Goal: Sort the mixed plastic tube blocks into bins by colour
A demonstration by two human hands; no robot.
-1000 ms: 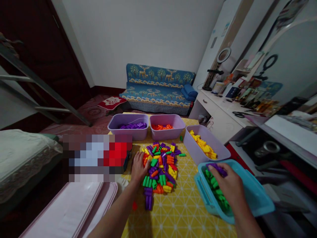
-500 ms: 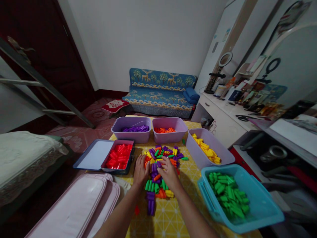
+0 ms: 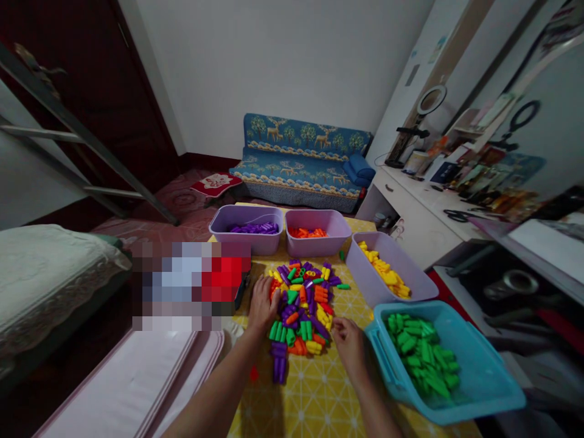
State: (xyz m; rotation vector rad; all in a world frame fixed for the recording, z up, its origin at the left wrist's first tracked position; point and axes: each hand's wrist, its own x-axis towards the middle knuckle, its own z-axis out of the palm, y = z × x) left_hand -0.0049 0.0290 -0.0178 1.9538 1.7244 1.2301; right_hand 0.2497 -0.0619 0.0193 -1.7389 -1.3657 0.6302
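A mixed pile of small plastic tube-like pieces (image 3: pixel 302 296) in purple, green, orange, yellow and red lies on the yellow patterned tablecloth (image 3: pixel 310 395). My left hand (image 3: pixel 263 306) rests against the pile's left side, fingers spread over the edge pieces. By the right edge, close to some yellow pieces (image 3: pixel 324 317), is my right hand (image 3: pixel 350 342). Its fingers are loosely bent and slightly apart, with no piece visible in them. Some purple pieces joined side by side (image 3: pixel 278 363) lie at the near end of the pile.
Lilac bins of purple (image 3: pixel 216 234), orange (image 3: pixel 292 243) and yellow pieces (image 3: pixel 358 274) line the far side. A teal bin (image 3: pixel 483 347) of green pieces stands right. At left are a pixelated box with red contents (image 3: pixel 223 280) and pink lids (image 3: pixel 123 377).
My right hand has moved off the pile's middle toward its right edge. My left hand stays at the left side. The view has shifted slightly, and the box at left is now pixelated.
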